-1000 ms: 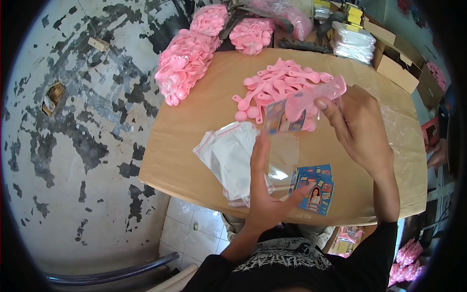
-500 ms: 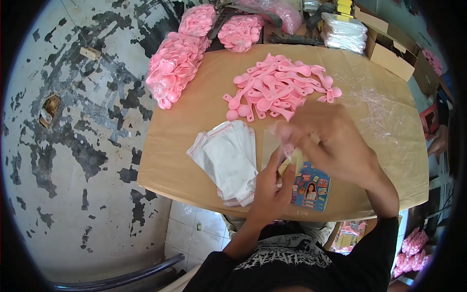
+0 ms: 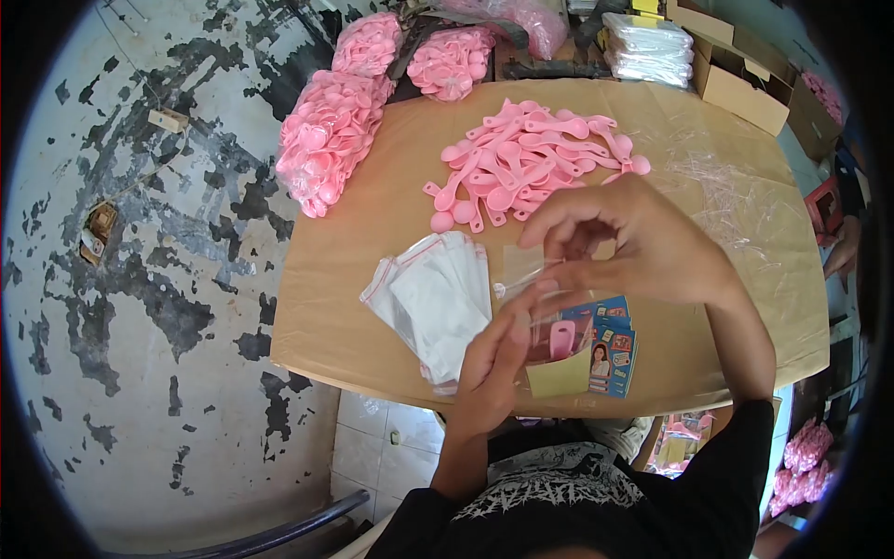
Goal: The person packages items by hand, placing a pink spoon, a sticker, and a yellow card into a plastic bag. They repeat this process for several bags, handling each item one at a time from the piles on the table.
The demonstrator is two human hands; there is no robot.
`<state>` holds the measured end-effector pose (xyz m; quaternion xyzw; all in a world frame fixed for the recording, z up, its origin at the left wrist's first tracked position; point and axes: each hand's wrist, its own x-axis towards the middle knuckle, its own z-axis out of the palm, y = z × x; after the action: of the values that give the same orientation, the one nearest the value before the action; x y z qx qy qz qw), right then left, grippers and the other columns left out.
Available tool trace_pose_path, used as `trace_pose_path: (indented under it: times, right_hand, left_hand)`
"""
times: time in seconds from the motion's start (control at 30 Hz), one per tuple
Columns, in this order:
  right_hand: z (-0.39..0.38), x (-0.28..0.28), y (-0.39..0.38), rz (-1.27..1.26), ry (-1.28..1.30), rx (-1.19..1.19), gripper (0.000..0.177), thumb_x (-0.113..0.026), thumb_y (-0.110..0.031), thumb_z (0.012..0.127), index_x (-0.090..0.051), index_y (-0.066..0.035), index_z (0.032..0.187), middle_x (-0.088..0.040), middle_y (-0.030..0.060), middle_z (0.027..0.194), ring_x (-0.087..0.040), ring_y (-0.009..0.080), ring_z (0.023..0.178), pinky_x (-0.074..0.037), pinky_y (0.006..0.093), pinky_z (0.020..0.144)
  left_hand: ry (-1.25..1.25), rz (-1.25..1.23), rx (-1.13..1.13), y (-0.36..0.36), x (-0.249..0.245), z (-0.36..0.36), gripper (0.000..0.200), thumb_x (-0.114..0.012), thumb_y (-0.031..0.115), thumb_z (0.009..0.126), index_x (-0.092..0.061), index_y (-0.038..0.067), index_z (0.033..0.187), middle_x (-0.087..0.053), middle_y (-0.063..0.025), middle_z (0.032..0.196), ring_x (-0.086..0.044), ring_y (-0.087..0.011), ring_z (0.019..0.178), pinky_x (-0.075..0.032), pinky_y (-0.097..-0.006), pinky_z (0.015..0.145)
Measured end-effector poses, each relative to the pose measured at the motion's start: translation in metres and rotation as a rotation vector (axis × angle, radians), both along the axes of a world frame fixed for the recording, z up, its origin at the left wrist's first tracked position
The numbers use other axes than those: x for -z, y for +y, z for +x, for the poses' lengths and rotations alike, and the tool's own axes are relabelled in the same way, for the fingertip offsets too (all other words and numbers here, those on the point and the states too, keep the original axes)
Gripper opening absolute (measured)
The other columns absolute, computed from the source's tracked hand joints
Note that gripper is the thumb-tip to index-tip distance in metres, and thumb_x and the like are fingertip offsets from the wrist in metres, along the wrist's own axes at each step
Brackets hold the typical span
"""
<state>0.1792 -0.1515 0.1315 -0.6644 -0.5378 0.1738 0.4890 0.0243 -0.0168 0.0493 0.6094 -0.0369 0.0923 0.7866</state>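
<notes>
Holding a clear bag (image 3: 538,337) with the left hand (image 3: 492,368) above the near edge of the table (image 3: 345,279), fingers pressed together along its side. Showing inside the bag a pink spoon (image 3: 562,337) and a card (image 3: 563,377). Pinching the top of the bag between thumb and forefinger of the right hand (image 3: 652,247), just above. Lying just behind the bag, a stack of cards (image 3: 616,349). Lying just left of the hands, a heap of empty bags (image 3: 433,298). Lying farther on, a loose pile of spoons (image 3: 531,168). Sitting at the far edge, packed sacks of spoons (image 3: 326,140) and cardboard boxes (image 3: 740,88).
</notes>
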Motion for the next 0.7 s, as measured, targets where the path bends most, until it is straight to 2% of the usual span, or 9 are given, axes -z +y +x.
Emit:
trace_pose_path:
  times: [0.03,0.1,0.13,0.2,0.23,0.3,0.43,0.63,0.7]
  right_hand:
    - [-0.003,0.000,0.003,-0.031,-0.061,0.022,0.023,-0.069,-0.005,0.085,-0.063,-0.006,0.107,-0.068,0.0062,0.082,-0.063,0.0121,0.071,-0.050,0.0261,0.063]
    - [-0.008,0.000,0.007,-0.035,-0.236,0.110,0.019,-0.070,-0.005,0.081,-0.065,-0.004,0.100,-0.066,0.0055,0.084,-0.062,0.0173,0.074,-0.051,0.0306,0.065]
    - [-0.006,-0.001,0.008,0.065,-0.492,0.165,0.019,-0.071,-0.005,0.079,-0.067,-0.006,0.097,-0.065,0.0048,0.085,-0.061,0.0183,0.075,-0.051,0.0314,0.065]
    - [0.000,-0.002,0.009,0.264,-1.000,0.271,0.019,-0.074,-0.005,0.074,-0.069,-0.010,0.092,-0.064,0.0034,0.086,-0.061,0.0202,0.079,-0.051,0.0329,0.066]
    - [-0.001,-0.001,0.008,0.225,-0.938,0.224,0.019,-0.075,-0.008,0.073,-0.069,-0.010,0.090,-0.064,0.0032,0.086,-0.060,0.0210,0.081,-0.050,0.0339,0.068]
    - [-0.005,0.003,0.007,0.150,-0.807,0.127,0.019,-0.075,-0.012,0.070,-0.070,-0.011,0.088,-0.064,0.0027,0.086,-0.059,0.0226,0.084,-0.050,0.0359,0.071]
    - [-0.003,0.014,0.012,0.166,-0.952,0.167,0.023,-0.075,-0.015,0.066,-0.070,-0.010,0.087,-0.064,0.0016,0.085,-0.060,0.0212,0.084,-0.050,0.0350,0.071]
    - [0.003,0.022,0.011,0.067,-1.007,0.110,0.019,-0.075,-0.012,0.065,-0.066,-0.008,0.082,-0.064,0.0010,0.081,-0.060,0.0207,0.081,-0.050,0.0339,0.070]
    - [0.002,0.023,0.012,0.056,-0.991,0.135,0.017,-0.074,-0.010,0.065,-0.065,-0.008,0.079,-0.063,0.0015,0.079,-0.061,0.0212,0.078,-0.050,0.0344,0.069]
  left_hand:
    - [0.016,-0.128,-0.058,-0.004,-0.001,0.004,0.045,-0.032,0.020,0.105,-0.032,-0.009,0.140,-0.052,-0.0224,0.131,-0.062,-0.0355,0.109,-0.054,-0.0418,0.091]
    - [0.020,-0.078,-0.185,-0.009,0.002,0.011,0.044,-0.031,0.021,0.105,-0.033,-0.008,0.139,-0.054,-0.0224,0.126,-0.066,-0.0341,0.100,-0.058,-0.0378,0.079]
    - [0.022,-0.053,-0.244,-0.009,0.002,0.014,0.044,-0.031,0.022,0.105,-0.034,-0.007,0.138,-0.055,-0.0224,0.124,-0.068,-0.0334,0.096,-0.060,-0.0358,0.074]
    - [0.011,-0.034,-0.243,-0.009,-0.001,0.017,0.043,-0.032,0.022,0.105,-0.035,-0.006,0.138,-0.056,-0.0214,0.123,-0.069,-0.0333,0.093,-0.061,-0.0340,0.072]
    - [0.009,-0.024,-0.243,-0.009,-0.003,0.017,0.043,-0.033,0.021,0.105,-0.035,-0.006,0.138,-0.056,-0.0209,0.122,-0.069,-0.0332,0.092,-0.061,-0.0331,0.071]
    - [0.031,0.018,-0.220,-0.009,-0.007,0.014,0.041,-0.033,0.021,0.105,-0.039,-0.003,0.138,-0.060,-0.0168,0.118,-0.069,-0.0260,0.094,-0.058,-0.0286,0.071]
    - [0.134,0.091,-0.268,-0.009,-0.007,0.016,0.038,-0.036,0.020,0.105,-0.045,-0.003,0.134,-0.065,-0.0133,0.107,-0.069,-0.0198,0.087,-0.053,-0.0259,0.065]
    - [0.223,0.447,-0.227,-0.002,-0.004,0.018,0.035,-0.038,0.019,0.104,-0.048,-0.002,0.130,-0.067,-0.0135,0.090,-0.066,-0.0173,0.071,-0.048,-0.0288,0.059]
    - [0.240,0.544,-0.211,-0.002,-0.005,0.016,0.036,-0.037,0.020,0.105,-0.047,-0.001,0.133,-0.068,-0.0137,0.097,-0.066,-0.0173,0.073,-0.050,-0.0279,0.061]
